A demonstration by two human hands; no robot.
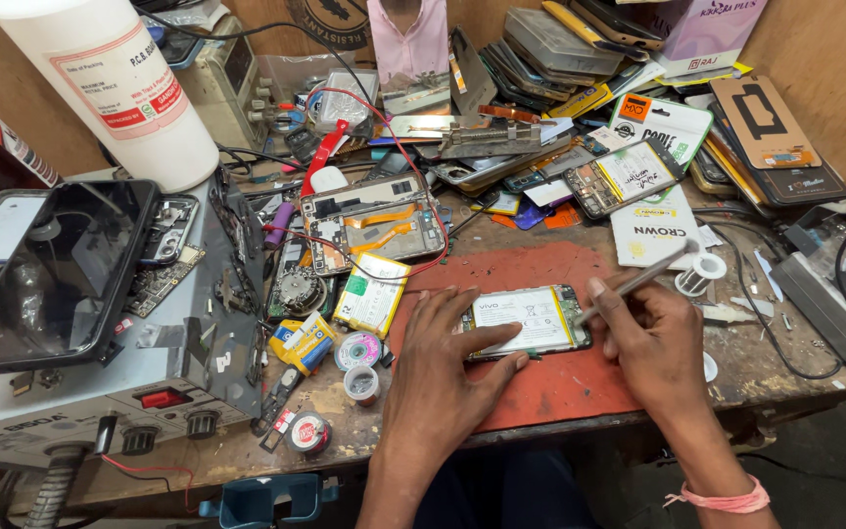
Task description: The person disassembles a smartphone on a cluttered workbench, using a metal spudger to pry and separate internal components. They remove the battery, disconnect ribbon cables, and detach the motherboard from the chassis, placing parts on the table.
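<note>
Two hands work at lower centre: the left hand (443, 343) pins an opened phone (526, 321), white battery exposed, flat on a red mat (540, 392) on the worktop (775, 362); the right hand (650, 343) pinches a thin metal tool (638, 281), its tip touching the phone's right edge.

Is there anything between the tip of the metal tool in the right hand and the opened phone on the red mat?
Nothing visible. The right hand holds the thin metal tool with its tip at the right edge of the opened phone with the white battery. The left hand presses the phone on the red mat.
</note>
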